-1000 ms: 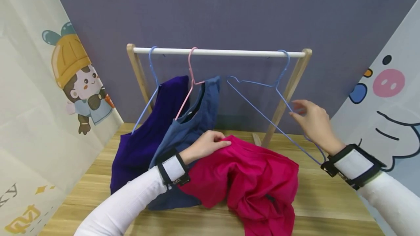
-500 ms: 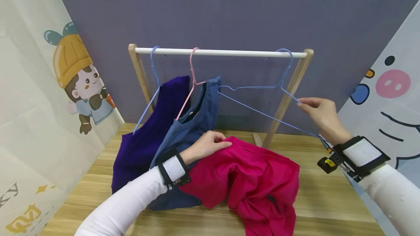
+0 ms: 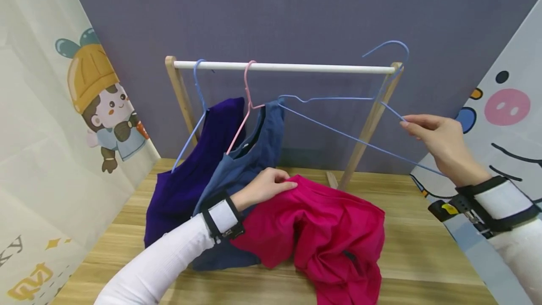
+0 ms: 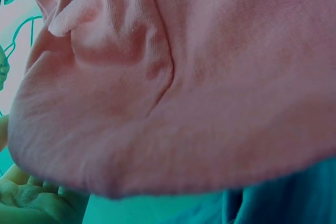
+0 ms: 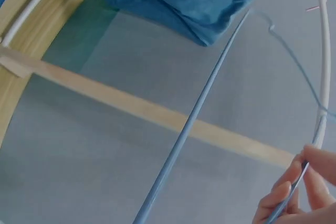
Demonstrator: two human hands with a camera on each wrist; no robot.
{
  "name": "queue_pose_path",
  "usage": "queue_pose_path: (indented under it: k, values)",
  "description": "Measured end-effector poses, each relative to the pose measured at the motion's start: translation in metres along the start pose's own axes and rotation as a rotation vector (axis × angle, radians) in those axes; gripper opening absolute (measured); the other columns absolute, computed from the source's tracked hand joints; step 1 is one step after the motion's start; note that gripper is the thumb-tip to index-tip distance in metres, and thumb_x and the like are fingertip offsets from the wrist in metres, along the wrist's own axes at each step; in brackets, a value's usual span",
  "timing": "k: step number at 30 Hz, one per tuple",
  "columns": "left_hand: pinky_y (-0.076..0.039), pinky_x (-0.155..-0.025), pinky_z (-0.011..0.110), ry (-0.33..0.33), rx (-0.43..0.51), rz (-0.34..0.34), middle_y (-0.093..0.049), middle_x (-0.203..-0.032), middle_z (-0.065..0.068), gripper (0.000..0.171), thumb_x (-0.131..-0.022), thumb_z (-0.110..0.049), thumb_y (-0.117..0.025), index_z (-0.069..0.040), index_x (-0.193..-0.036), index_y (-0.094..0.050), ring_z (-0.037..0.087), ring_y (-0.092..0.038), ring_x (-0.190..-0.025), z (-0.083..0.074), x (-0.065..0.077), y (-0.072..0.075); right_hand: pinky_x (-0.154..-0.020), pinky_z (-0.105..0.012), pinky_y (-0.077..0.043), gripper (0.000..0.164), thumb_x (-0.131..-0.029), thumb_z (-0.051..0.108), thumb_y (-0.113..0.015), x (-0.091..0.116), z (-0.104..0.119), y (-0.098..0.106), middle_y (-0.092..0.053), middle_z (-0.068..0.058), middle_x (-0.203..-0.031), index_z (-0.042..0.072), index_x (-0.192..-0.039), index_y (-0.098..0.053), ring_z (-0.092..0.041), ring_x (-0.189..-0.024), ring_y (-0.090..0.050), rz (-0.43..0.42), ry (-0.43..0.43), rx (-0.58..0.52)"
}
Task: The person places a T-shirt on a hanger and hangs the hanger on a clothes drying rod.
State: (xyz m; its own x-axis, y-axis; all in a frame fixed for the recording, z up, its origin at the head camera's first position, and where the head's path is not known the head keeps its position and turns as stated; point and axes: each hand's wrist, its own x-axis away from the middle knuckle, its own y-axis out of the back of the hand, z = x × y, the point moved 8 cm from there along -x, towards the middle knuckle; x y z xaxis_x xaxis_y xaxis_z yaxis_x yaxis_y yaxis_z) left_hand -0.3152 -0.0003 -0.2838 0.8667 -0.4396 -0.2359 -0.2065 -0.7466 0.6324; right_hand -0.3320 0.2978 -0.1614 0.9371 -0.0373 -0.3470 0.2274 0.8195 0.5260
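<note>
My left hand (image 3: pixel 264 187) pinches the upper edge of a crimson garment (image 3: pixel 338 225) lying crumpled on the wooden table. In the left wrist view that cloth (image 4: pixel 220 93) fills most of the picture, and part of the hand (image 4: pixel 39 200) shows below it. With thumb and fingers, my right hand (image 3: pixel 444 145) grips one sloping arm of a bare blue wire hanger (image 3: pixel 364 142). Its hook is raised above the rod at the right end of the rack. In the right wrist view, the fingers (image 5: pixel 281 195) close round the hanger wire.
A clothes rack with a white rod (image 3: pixel 296 68) and wooden legs stands behind. On its left side hang a purple garment (image 3: pixel 186 201) on a blue hanger (image 3: pixel 188 146) and a blue-grey garment (image 3: pixel 271 126) on a pink hanger (image 3: pixel 238 134). Printed curtains flank both sides.
My right hand has taken hold of the blue hanger and moved right and up. The hanger's hook has risen off the rod. My left hand and the crimson garment have stayed put.
</note>
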Motion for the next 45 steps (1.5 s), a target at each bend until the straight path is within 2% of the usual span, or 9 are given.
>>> queue_pose_path:
  k: [2, 5, 9, 11, 17, 24, 28, 35, 45]
  values:
    - [-0.034, -0.053, 0.018, -0.002, 0.003, -0.001, -0.047, -0.056, -0.007, 0.019, -0.083, -0.022, -0.06, -0.006, -0.073, -0.064, 0.004, -0.041, -0.056, 0.001, 0.0, 0.0, -0.067, -0.009, -0.036, 0.045, -0.084, 0.039, -0.055, 0.005, -0.005, 0.004, -0.051, 0.023, -0.091, 0.009, -0.117, -0.055, 0.001, -0.084, -0.047, 0.02, -0.014, 0.033]
    - [-0.035, -0.054, 0.018, -0.009, 0.012, -0.001, -0.05, -0.058, -0.007, 0.019, -0.083, -0.022, -0.06, -0.006, -0.075, -0.065, 0.005, -0.042, -0.058, 0.002, 0.001, 0.001, -0.081, -0.017, -0.037, 0.05, -0.085, 0.04, -0.053, 0.013, -0.014, 0.009, -0.048, 0.02, -0.096, 0.006, -0.121, -0.051, 0.002, -0.088, -0.044, 0.06, -0.025, 0.073]
    - [-0.036, -0.055, 0.018, -0.02, 0.015, 0.001, -0.052, -0.059, -0.006, 0.019, -0.083, -0.023, -0.06, -0.006, -0.076, -0.065, 0.005, -0.043, -0.059, 0.002, 0.001, 0.003, -0.08, -0.017, -0.034, 0.046, -0.087, 0.037, -0.052, 0.023, -0.025, 0.017, -0.049, 0.02, -0.096, 0.007, -0.122, -0.05, 0.0, -0.089, -0.042, 0.097, -0.016, 0.098]
    - [-0.036, -0.056, 0.018, -0.028, 0.011, -0.002, -0.052, -0.06, -0.006, 0.019, -0.084, -0.023, -0.06, -0.006, -0.076, -0.065, 0.005, -0.043, -0.06, 0.001, 0.002, 0.004, -0.068, -0.012, -0.03, 0.042, -0.088, 0.034, -0.052, 0.026, -0.029, 0.024, -0.05, 0.021, -0.094, 0.008, -0.121, -0.051, -0.002, -0.087, -0.041, 0.095, -0.001, 0.115]
    - [-0.037, -0.058, 0.019, -0.036, 0.016, -0.012, -0.055, -0.063, -0.005, 0.018, -0.083, -0.023, -0.061, -0.007, -0.077, -0.066, 0.005, -0.045, -0.062, 0.0, 0.004, 0.007, -0.065, -0.013, -0.03, 0.031, -0.088, 0.028, -0.053, 0.032, -0.04, 0.045, -0.052, 0.024, -0.09, 0.014, -0.116, -0.056, -0.002, -0.082, -0.04, 0.076, 0.006, 0.123]
    - [-0.038, -0.059, 0.018, -0.055, 0.041, -0.01, -0.059, -0.067, -0.004, 0.015, -0.083, -0.021, -0.062, -0.007, -0.079, -0.067, 0.005, -0.046, -0.064, 0.004, 0.005, 0.008, -0.074, -0.033, -0.028, 0.022, -0.088, 0.031, -0.053, 0.034, -0.052, 0.063, -0.047, 0.03, -0.085, 0.023, -0.107, -0.061, 0.001, -0.078, -0.038, 0.083, -0.019, 0.265]
    - [-0.039, -0.059, 0.018, -0.06, 0.061, -0.007, -0.062, -0.07, -0.003, 0.015, -0.082, -0.021, -0.063, -0.007, -0.08, -0.068, 0.004, -0.048, -0.064, 0.006, 0.006, 0.009, -0.076, -0.045, -0.028, 0.023, -0.086, 0.033, -0.056, 0.035, -0.058, 0.067, -0.045, 0.031, -0.083, 0.02, -0.104, -0.062, 0.005, -0.077, -0.039, 0.107, -0.047, 0.3]
    - [-0.043, -0.06, 0.018, -0.075, 0.063, 0.014, -0.066, -0.078, 0.001, 0.017, -0.08, -0.02, -0.065, -0.005, -0.087, -0.07, 0.002, -0.051, -0.065, 0.004, 0.008, 0.007, -0.077, -0.06, -0.025, 0.041, -0.084, 0.034, -0.058, 0.035, -0.063, 0.059, -0.043, 0.033, -0.083, 0.002, -0.11, -0.056, 0.006, -0.077, -0.036, 0.17, -0.052, 0.315]
    - [-0.039, -0.055, 0.017, -0.137, -0.034, 0.049, -0.065, -0.073, -0.001, 0.014, -0.078, -0.019, -0.067, -0.006, -0.082, -0.07, 0.001, -0.044, -0.059, -0.006, 0.009, 0.0, -0.073, -0.05, -0.034, 0.047, -0.084, 0.039, -0.057, 0.04, -0.059, 0.027, -0.054, 0.024, -0.085, 0.0, -0.11, -0.057, 0.004, -0.077, -0.042, 0.219, -0.054, 0.312]
